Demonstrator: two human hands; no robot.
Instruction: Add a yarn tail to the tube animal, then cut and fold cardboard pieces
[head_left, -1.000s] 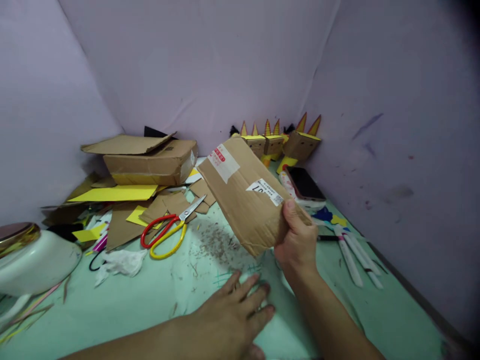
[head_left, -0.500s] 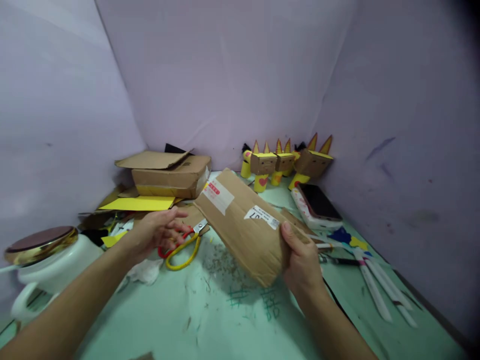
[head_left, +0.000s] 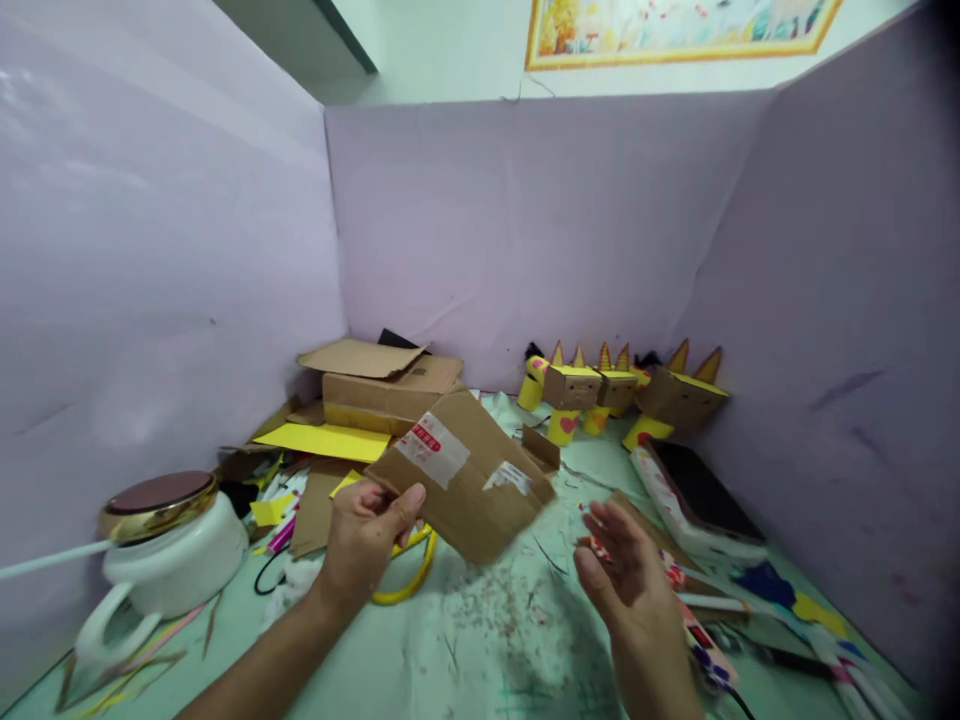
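Observation:
My left hand [head_left: 373, 528] grips the lower left corner of a brown cardboard box [head_left: 472, 490], thumb on top. The box is tilted above the table and carries clear tape with red print and a white label. To its right, my right hand [head_left: 624, 570] is apart from it, fingers spread and holding nothing. Partly hidden behind my left hand lie yellow-handled scissors [head_left: 420, 572]. Just past my right hand is a pink, patterned tool with a cord [head_left: 709, 650], partly covered by the hand.
Cardboard figures with yellow ears [head_left: 574, 388] stand at the back right, near a phone [head_left: 701, 490]. Back left, a larger carton [head_left: 390, 395] sits behind yellow paper [head_left: 322, 440]. A white lidded mug [head_left: 176, 555] stands at left. Purple panels [head_left: 517, 230] enclose the table.
The box has passed from my right hand to my left. My right hand has let go and opened. The view has tilted up, showing a framed picture above the back panel.

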